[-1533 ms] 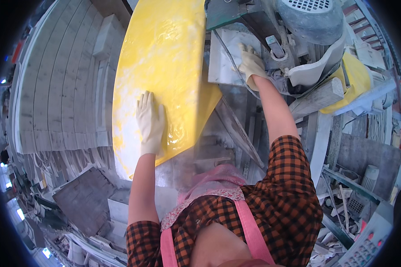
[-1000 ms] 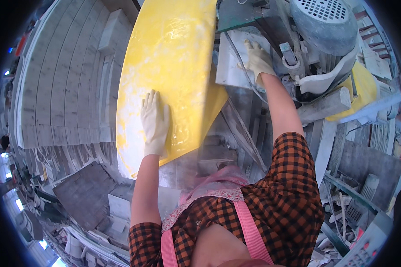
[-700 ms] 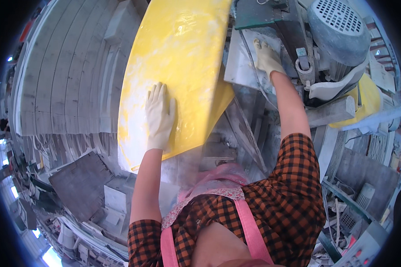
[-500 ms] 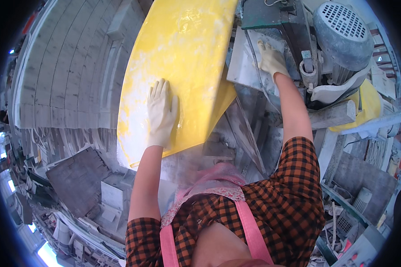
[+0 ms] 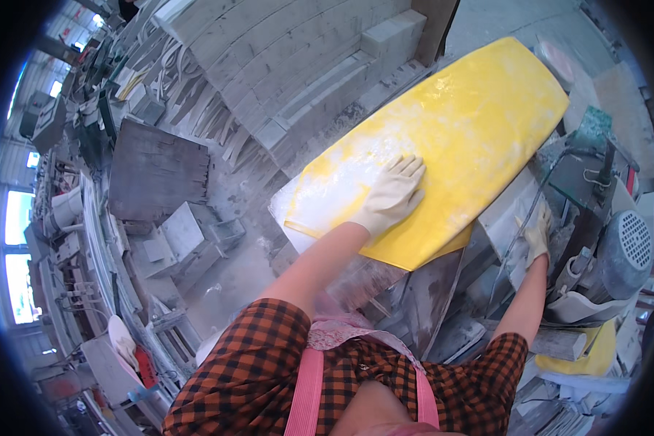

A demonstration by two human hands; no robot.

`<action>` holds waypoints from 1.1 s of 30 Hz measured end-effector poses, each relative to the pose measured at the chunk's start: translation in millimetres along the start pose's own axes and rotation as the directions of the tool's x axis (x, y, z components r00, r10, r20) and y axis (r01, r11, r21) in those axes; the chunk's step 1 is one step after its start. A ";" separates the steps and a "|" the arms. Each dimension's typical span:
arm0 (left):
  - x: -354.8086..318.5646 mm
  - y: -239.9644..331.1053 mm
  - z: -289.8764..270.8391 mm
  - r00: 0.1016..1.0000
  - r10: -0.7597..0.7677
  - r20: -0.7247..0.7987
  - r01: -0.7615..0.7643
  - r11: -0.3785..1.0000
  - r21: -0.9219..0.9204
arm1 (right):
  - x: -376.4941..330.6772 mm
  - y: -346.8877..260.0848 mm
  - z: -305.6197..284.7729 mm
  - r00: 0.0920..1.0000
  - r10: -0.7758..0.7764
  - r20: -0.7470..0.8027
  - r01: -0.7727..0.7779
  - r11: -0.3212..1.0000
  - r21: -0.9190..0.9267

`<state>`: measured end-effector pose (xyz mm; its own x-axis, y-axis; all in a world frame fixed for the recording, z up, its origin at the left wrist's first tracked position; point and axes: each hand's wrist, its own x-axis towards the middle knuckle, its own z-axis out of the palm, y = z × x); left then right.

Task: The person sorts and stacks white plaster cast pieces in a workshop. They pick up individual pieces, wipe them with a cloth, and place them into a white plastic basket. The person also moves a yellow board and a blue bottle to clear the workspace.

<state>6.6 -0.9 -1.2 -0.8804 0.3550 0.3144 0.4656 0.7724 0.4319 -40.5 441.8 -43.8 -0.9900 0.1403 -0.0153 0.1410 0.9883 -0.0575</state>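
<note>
My left hand (image 5: 391, 195), in a cream glove, lies with its fingers stretched out on a wet yellow plastic sheet (image 5: 479, 123). White slurry is smeared over the sheet, thickest at its near left end. My right hand (image 5: 536, 236), gloved alike, rests with fingers apart on a pale flat slab (image 5: 507, 211) beside a machine. A thin dark cable runs across this slab close to the hand. Nothing shows in either hand's grasp. What supports the yellow sheet is mostly hidden under it.
A grey motor (image 5: 621, 254) with a perforated cover stands right of my right hand. Stacked pale stone slabs (image 5: 269, 58) rise behind the yellow sheet. A dark board (image 5: 156, 171) and stone offcuts (image 5: 182, 231) lie at left. A crumpled yellow sheet (image 5: 588, 349) hangs at lower right.
The view has swung leftward, so the sheet, machine and both hands appear further right. My left hand still lies on the yellow sheet, and my right hand still rests on the slab.
</note>
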 end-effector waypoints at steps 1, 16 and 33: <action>-1.2 -0.9 0.4 1.000 0.004 -0.022 -0.004 1.000 -0.012 | -12.3 -7.5 -10.4 0.998 0.046 -0.036 -0.046 0.999 0.016; -47.8 -72.1 -79.0 0.992 -0.126 0.032 0.103 0.617 -0.780 | -292.3 -116.5 -71.2 0.667 0.739 -0.097 -0.421 0.481 0.769; -722.1 -330.5 -263.3 -0.542 -0.825 -0.161 0.376 -0.067 -0.924 | -108.5 -517.9 -110.7 0.976 0.088 -0.201 0.120 0.550 0.826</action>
<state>512.0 -651.2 -148.4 0.1079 -0.9141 -0.3908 -0.2798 -0.4051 0.8704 -6.9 -78.7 98.2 -0.9549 0.2358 0.1805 -0.0358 0.5120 -0.8582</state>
